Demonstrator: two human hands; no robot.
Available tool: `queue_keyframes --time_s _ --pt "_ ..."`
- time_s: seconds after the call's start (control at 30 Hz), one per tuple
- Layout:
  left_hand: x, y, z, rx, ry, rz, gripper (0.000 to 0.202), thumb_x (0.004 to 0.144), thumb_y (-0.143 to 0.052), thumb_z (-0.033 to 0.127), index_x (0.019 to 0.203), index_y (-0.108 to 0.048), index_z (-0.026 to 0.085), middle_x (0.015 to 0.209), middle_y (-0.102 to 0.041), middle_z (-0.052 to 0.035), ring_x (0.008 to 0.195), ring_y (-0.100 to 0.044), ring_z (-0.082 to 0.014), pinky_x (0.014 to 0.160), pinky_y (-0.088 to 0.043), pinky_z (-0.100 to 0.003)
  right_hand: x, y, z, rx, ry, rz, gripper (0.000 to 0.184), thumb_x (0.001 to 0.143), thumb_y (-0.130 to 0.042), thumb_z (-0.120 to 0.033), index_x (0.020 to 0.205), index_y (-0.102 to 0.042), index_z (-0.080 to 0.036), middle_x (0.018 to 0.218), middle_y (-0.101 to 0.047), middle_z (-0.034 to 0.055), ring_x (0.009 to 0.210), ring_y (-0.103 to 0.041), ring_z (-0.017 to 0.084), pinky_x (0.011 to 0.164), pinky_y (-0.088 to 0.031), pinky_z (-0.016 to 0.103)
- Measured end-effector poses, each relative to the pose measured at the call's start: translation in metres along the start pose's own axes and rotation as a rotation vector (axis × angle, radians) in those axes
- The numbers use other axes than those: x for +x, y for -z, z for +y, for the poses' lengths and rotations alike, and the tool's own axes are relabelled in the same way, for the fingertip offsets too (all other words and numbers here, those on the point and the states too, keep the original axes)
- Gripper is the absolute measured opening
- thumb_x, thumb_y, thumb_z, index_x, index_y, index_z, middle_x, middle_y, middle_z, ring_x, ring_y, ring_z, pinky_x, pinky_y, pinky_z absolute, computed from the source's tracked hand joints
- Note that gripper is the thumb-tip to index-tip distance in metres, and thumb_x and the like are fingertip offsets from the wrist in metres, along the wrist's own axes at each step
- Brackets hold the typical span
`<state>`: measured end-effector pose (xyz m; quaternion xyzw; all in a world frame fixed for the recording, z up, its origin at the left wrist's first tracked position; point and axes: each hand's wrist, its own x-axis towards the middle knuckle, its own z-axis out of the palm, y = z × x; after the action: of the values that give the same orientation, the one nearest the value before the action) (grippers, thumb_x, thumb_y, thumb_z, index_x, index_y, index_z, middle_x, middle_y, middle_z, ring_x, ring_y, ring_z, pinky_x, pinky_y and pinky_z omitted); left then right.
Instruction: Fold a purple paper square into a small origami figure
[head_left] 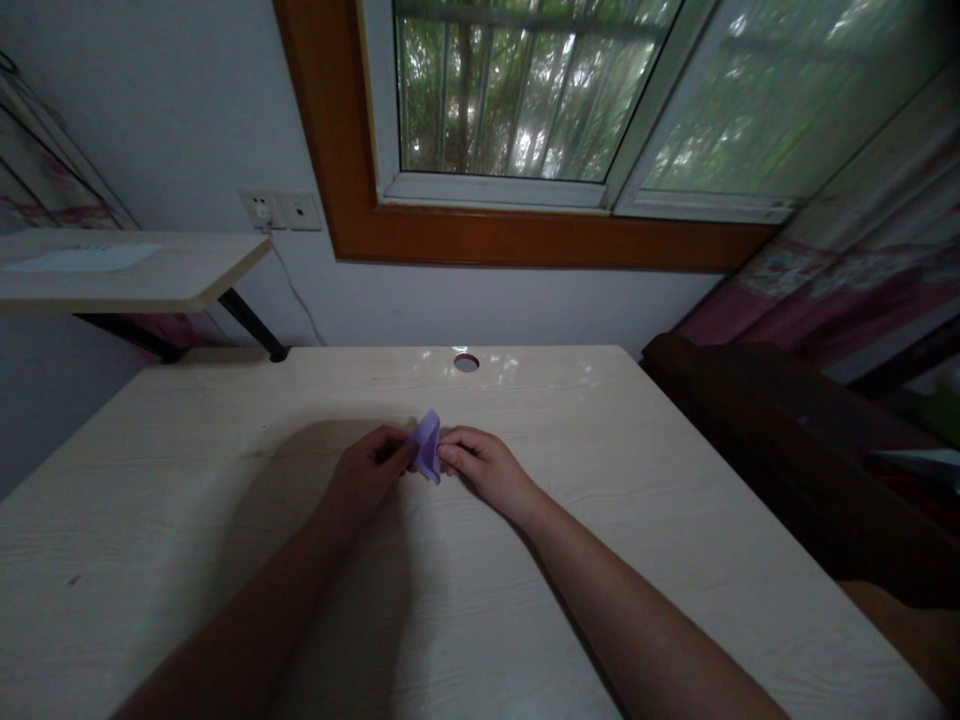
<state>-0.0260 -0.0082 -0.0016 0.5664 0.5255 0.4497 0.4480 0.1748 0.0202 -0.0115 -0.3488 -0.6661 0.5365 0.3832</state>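
A small piece of folded purple paper [427, 447] is held up between my two hands, just above the pale wooden desk [480, 590]. Its upper end comes to a point and its folds are partly spread. My left hand [375, 460] pinches the paper's left side between thumb and fingers. On the other side, the fingertips of my right hand [480, 458] are pinched together at the paper's right edge. The fingers cover parts of both edges, so the full folded shape is hidden.
A raised shelf [135, 285] on black legs stands at the desk's back left, with a white sheet [82, 258] on it. A round cable hole [466, 363] lies near the back edge. Dark wooden furniture [765, 450] borders the right side. Behind is a window [517, 100].
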Motion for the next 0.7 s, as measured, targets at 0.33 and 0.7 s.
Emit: queue_keyframes --time_s 0.33,0.7 --pt "0.0012 -0.0007 0.0018 -0.18 0.066 0.025 0.029 0.078 -0.07 0.042 0.09 -0.062 0.017 0.08 -0.071 -0.0027 0.071 -0.068 -0.0165 0.07 -0.055 -0.029 -0.0013 -0.0043 -0.0019 -0.033 -0.06 0.04 0.029 0.083 -0.068 -0.042 0.1 -0.071 -0.018 0.082 -0.069 0.0031 0.075 -0.062 0.016 0.07 -0.047 0.026" --pt "0.0006 -0.0002 0.0027 -0.086 0.015 0.103 0.029 0.077 -0.068 0.035 0.1 -0.062 0.018 0.084 -0.068 -0.0011 0.076 -0.065 -0.0163 0.067 -0.051 -0.027 -0.0001 -0.0009 0.0039 -0.123 -0.062 0.024 0.025 0.087 -0.062 -0.039 0.086 -0.072 -0.016 0.076 -0.069 0.0029 0.068 -0.059 0.013 0.064 -0.045 0.024"
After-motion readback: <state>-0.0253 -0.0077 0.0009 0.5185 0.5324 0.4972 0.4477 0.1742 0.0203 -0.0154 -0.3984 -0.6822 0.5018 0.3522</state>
